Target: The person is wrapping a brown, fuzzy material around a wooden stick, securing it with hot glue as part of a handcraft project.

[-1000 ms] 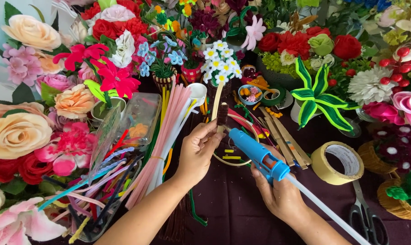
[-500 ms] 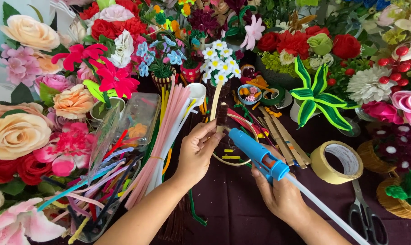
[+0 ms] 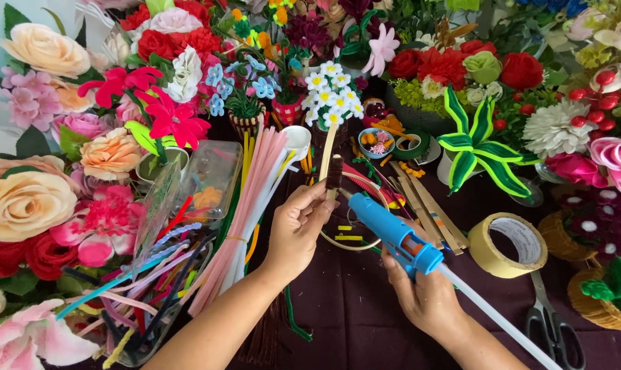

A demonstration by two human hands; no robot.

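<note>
My left hand (image 3: 298, 231) pinches a thin wooden stick (image 3: 328, 152) wrapped with a dark brown fuzzy pipe cleaner (image 3: 334, 172) near its lower end. My right hand (image 3: 425, 296) grips a blue glue gun (image 3: 391, 233) with a white glue rod (image 3: 495, 316) sticking out of its back. The gun's nozzle points up and left, close to the brown wrapping just beside my left thumb. Both hands hover over a dark maroon table (image 3: 351, 308).
Handmade flowers ring the table on the left, back and right. A bundle of pink and white pipe cleaners (image 3: 245, 205) lies left of my left hand. A roll of tape (image 3: 508, 244), scissors (image 3: 550, 329), wooden strips (image 3: 427, 205) and small bowls sit to the right.
The stick with the brown wrapping has shifted slightly between my left fingers. The glue gun stays at nearly the same spot, nozzle near the wrapping.
</note>
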